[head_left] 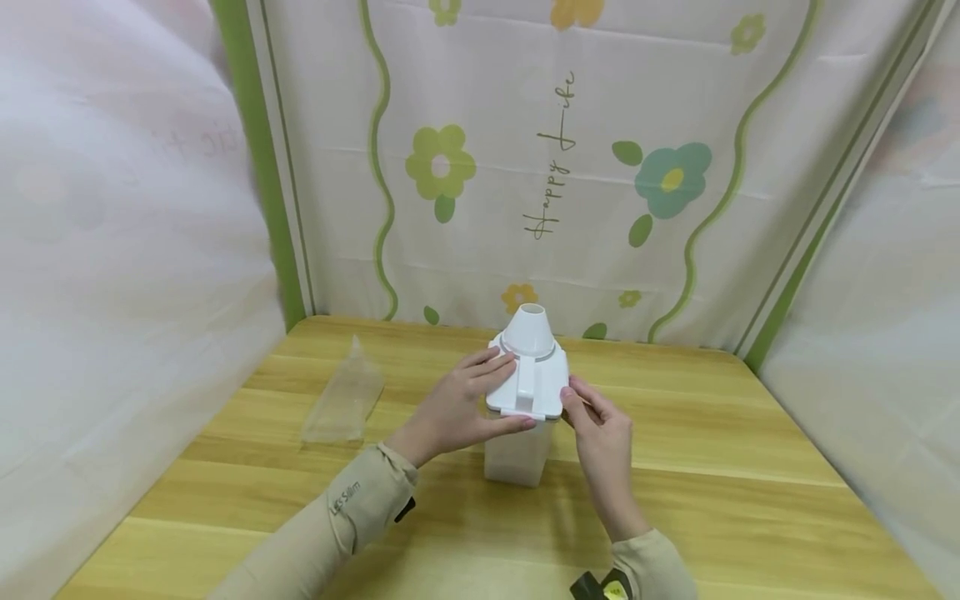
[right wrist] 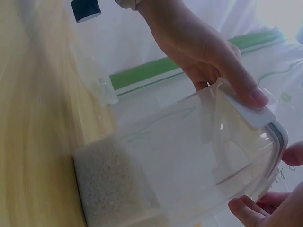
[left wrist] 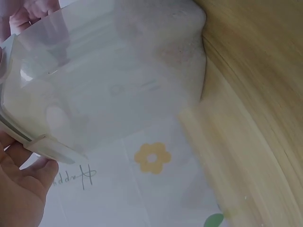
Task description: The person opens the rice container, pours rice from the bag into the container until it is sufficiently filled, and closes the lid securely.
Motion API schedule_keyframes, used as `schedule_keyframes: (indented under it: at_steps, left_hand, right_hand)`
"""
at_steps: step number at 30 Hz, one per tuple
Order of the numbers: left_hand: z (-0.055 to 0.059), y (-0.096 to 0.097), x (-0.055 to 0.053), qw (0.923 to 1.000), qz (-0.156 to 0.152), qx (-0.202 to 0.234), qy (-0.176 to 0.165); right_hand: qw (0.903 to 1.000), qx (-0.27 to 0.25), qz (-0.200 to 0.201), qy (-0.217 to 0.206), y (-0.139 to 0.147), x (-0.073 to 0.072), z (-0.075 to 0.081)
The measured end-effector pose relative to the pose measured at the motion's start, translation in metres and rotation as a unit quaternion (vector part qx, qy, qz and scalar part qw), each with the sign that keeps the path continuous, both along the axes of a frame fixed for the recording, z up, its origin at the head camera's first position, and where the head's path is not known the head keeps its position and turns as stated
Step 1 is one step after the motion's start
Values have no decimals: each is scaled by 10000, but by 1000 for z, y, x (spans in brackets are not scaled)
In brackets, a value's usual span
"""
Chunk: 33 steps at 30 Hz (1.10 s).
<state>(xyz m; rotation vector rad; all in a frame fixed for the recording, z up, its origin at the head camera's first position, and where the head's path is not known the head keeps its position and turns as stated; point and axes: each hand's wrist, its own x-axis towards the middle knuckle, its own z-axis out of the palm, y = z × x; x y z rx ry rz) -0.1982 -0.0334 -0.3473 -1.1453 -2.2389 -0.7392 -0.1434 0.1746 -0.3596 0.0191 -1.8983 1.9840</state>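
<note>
A clear storage container [head_left: 517,454] stands upright on the table under a white lid [head_left: 551,383] with a cone-shaped top [head_left: 529,333]. Pale grains that look like rice [right wrist: 109,175] fill its lower part. My left hand [head_left: 461,408] holds the lid from the left, fingers across its top and thumb at the front clip [right wrist: 248,113]. On the opposite side, my right hand [head_left: 603,433] grips the lid's edge between thumb and fingers. Seen in the left wrist view, the left hand [left wrist: 23,184] is beside a clip [left wrist: 57,149].
A clear, pointed plastic piece [head_left: 345,400] lies on the wooden table [head_left: 712,450], left of the container. Flowered curtains [head_left: 480,208] surround the table at the back and both sides.
</note>
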Motion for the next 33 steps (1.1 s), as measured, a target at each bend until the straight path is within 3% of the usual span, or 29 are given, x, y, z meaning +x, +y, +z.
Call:
schedule_keyframes:
  at_steps: [8, 20, 33]
  left_hand:
    - [-1, 0, -1, 9999, -38, 66, 137]
    - [-1, 0, 0, 9998, -57, 58, 200]
    - [-1, 2, 1, 9999, -37, -11, 127]
  right_hand:
    - [9993, -183, 133, -309, -6, -1, 6]
    - [9982, -493, 281, -191, -20, -2, 7]
    - [9978, -406, 400, -326, -23, 3, 6]
